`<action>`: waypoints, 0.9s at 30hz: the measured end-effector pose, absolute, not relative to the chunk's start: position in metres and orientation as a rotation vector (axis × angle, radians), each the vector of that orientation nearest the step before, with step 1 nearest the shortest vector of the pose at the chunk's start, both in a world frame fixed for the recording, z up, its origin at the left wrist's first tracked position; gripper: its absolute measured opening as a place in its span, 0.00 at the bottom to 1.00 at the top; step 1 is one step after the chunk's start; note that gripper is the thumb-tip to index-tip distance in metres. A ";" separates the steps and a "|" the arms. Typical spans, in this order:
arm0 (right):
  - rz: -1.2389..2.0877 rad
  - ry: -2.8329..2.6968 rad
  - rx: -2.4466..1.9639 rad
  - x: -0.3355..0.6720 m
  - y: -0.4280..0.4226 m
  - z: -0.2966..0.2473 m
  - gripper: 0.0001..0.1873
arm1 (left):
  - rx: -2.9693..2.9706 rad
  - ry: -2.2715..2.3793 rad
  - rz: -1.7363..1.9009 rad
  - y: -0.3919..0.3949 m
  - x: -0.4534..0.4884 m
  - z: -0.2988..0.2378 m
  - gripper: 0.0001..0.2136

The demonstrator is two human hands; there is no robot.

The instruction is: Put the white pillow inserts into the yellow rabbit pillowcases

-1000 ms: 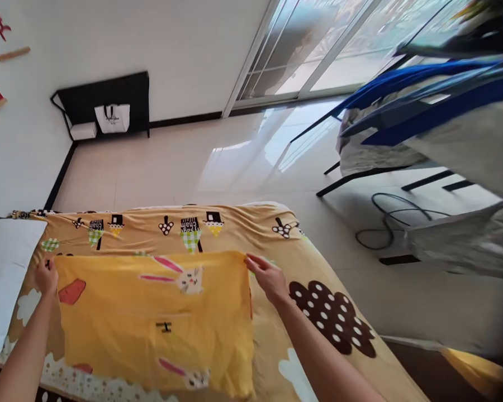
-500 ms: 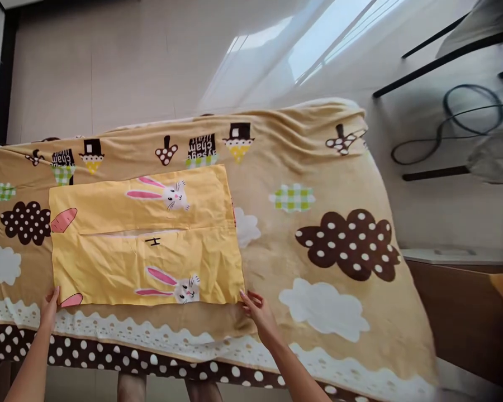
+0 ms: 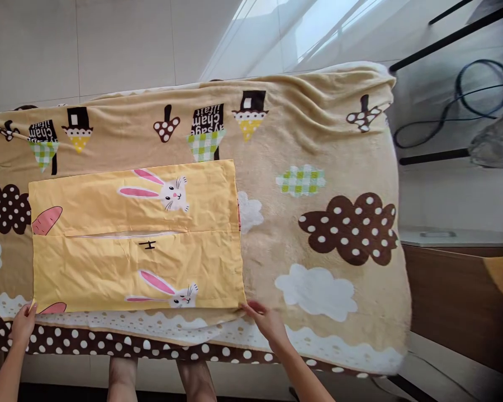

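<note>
A yellow pillowcase [image 3: 134, 240] with rabbits and carrots lies flat on a tan patterned blanket [image 3: 318, 167] that covers a bed. My left hand [image 3: 22, 324] pinches the pillowcase's near left corner. My right hand [image 3: 266, 321] pinches its near right corner, fingers closed on the cloth's edge. Both hands rest at the blanket's near edge with the polka-dot border.
Tiled floor [image 3: 109, 44] lies beyond the bed. A black cable [image 3: 465, 106] coils on the floor at the right, beside black frame legs. A wooden cabinet [image 3: 456, 296] stands at the right of the bed. My legs [image 3: 159, 379] show below the blanket edge.
The pillowcase was held up by its far corners, then laid flat. My hands moved to its near corners and drew it slightly toward me and left. The view tilted down.
</note>
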State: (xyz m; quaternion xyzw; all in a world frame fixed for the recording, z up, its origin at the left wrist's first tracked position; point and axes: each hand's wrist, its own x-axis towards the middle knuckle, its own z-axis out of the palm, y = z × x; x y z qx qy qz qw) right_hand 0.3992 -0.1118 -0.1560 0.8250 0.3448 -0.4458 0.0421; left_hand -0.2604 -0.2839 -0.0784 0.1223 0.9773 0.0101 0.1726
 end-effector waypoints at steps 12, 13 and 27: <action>-0.980 2.780 1.592 0.091 -0.076 -0.181 0.30 | 1.770 2.127 0.188 -0.103 -0.042 -0.176 0.24; -0.960 2.792 1.554 0.104 -0.070 -0.189 0.30 | 1.769 2.130 0.137 -0.112 -0.052 -0.179 0.24; -0.317 2.043 2.375 0.327 -0.118 -0.183 0.28 | 0.929 2.974 -0.079 -0.244 -0.199 -0.104 0.28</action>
